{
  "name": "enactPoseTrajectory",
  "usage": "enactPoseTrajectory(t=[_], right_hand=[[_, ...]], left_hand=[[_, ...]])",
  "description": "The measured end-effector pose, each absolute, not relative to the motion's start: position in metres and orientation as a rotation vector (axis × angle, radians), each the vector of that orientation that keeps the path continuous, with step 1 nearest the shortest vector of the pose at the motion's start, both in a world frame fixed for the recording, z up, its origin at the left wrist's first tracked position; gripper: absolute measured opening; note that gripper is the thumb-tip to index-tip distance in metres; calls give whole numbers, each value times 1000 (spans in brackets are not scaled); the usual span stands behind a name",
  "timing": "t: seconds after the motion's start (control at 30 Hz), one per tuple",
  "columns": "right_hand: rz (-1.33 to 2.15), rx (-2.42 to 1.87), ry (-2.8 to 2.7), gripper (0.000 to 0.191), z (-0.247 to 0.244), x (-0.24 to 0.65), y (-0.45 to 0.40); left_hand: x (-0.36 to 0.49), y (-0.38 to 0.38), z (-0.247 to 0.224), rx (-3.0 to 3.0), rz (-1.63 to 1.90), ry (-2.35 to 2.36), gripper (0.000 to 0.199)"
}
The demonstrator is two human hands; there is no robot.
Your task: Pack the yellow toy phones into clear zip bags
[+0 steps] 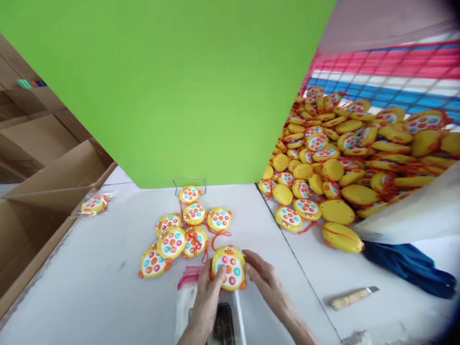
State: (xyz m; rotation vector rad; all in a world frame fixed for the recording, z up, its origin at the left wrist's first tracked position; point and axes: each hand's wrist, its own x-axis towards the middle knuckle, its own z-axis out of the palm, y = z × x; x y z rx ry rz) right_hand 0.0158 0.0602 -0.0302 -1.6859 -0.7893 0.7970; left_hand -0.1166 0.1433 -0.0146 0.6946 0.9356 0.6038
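My left hand [207,297] grips a yellow duck-shaped toy [229,273], its thumb lying over the toy's front. The toy has a small face, a white belly with coloured round buttons and orange feet. At the toy's right edge, the fingers of my right hand [262,275] close against its rim. Just beyond lie several matching duck toys [172,243] in a loose cluster, some overlapping, with orange cords among them. Below my hands are a white tray [240,316] with something dark inside and clear bags with a pink top edge [189,275].
A green board [194,96] stands behind a wire stand [205,184]. A large heap of duck toys [332,170] fills the right. A bagged duck toy [94,204] lies left, beside an open cardboard box [61,206]. A knife [354,298] and dark blue cloth [409,268] lie right.
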Motion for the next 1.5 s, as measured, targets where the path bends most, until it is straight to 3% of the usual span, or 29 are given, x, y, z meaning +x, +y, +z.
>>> enactPoseTrajectory(t=[0.2,0.43,0.7,0.87,1.07,1.23,1.5], right_hand=[[231,-2073,-709,49,-46,112,48],[-84,-2278,-769,30,-56,198,59],[-14,-2403,-836,18,-44,210,56],[28,-2301,-840,29,-23,159,42],[250,-2058,-985,30,-1,50,47],[484,-1689,-1265,11,8,-10,49],[646,-1657,-687,31,-10,10,40]], left_hand=[[-109,165,-8,264,651,875,23],[-113,165,-18,43,594,882,12],[-127,154,-31,103,414,744,20],[-113,119,-44,228,198,720,33],[-92,106,-19,575,502,802,66],[-106,118,0,719,679,733,64],[-128,121,1,728,605,753,68]])
